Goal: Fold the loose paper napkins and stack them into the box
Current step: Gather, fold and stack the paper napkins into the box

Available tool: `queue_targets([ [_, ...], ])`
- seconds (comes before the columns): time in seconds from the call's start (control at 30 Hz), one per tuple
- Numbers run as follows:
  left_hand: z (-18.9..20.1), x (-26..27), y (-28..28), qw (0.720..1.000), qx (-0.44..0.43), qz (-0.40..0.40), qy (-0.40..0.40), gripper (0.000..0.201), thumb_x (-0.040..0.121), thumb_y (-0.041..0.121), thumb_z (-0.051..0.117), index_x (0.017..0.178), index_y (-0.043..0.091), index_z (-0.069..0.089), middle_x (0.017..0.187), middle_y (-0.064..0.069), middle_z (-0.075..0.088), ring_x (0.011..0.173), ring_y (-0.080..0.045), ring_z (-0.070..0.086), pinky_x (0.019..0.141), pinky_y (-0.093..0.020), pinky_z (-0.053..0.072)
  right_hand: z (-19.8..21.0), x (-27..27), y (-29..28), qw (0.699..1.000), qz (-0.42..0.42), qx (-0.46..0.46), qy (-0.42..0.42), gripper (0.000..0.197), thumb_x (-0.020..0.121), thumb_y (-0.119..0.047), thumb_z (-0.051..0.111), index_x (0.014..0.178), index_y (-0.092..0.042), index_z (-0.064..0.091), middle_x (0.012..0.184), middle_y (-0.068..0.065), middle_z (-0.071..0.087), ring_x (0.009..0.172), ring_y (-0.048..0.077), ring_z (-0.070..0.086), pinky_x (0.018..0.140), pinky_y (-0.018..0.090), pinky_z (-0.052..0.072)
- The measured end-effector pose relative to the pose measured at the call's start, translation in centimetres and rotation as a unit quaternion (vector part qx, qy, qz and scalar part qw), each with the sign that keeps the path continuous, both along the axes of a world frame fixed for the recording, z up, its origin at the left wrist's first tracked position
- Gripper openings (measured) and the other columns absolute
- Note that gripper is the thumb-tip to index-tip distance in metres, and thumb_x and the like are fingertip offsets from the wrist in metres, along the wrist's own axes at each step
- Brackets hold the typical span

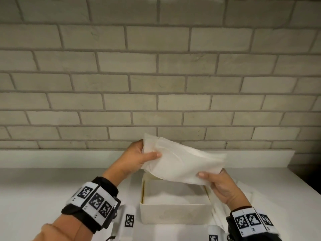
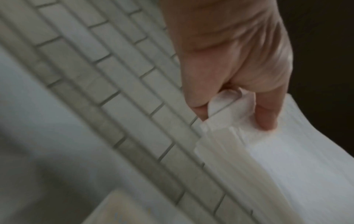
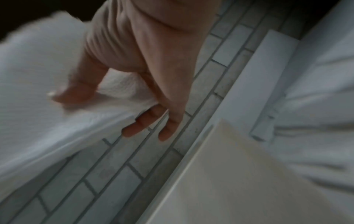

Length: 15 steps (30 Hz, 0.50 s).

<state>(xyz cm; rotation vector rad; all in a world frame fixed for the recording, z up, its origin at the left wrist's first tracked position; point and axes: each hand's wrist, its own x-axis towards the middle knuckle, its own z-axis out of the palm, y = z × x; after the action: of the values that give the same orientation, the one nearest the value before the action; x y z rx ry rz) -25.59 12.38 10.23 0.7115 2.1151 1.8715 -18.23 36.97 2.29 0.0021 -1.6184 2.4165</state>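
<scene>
Low in the frame, two wrists wear black bands with square code tags. The left hand [image 1: 139, 158] pinches the upper left end of a white napkin stack [image 1: 182, 164], thumb on top. The right hand [image 1: 219, 184] grips its lower right corner. The stack hangs tilted over the open white box [image 1: 175, 213], which sits on the white surface [image 1: 43, 186]. More napkins [image 1: 220, 209] lie just right of the box. A brick wall [image 1: 156, 66] fills the top.
</scene>
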Motion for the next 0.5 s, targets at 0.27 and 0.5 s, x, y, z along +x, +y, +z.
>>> queue_targets([
  [0.27,-8.7,0.9,2.7,0.99,0.053,0.093,-0.097,0.047,0.066,-0.001,0.08,0.101,0.023,0.059,0.098,-0.002,0.068,0.096,-0.023,0.066,0.076,-0.028,0.055,-1.9,1.3,1.3,0.969,-0.09,0.199,-0.118,0.046,0.057,0.006,0.084,0.096,-0.013,0.068,0.098,0.007,0.071,0.096,0.024,0.067,0.079,0.03,0.055],
  [0.5,-10.4,0.9,1.6,0.994,-0.024,0.056,-0.093,0.071,0.062,0.009,0.086,0.119,0.034,0.052,0.112,-0.002,0.063,0.09,-0.017,0.063,0.077,-0.026,0.051,-2.8,2.1,2.3,0.967,-0.1,0.195,-0.133,0.037,0.066,0.005,0.079,0.096,-0.013,0.07,0.1,0.007,0.072,0.092,0.019,0.067,0.075,0.027,0.056],
])
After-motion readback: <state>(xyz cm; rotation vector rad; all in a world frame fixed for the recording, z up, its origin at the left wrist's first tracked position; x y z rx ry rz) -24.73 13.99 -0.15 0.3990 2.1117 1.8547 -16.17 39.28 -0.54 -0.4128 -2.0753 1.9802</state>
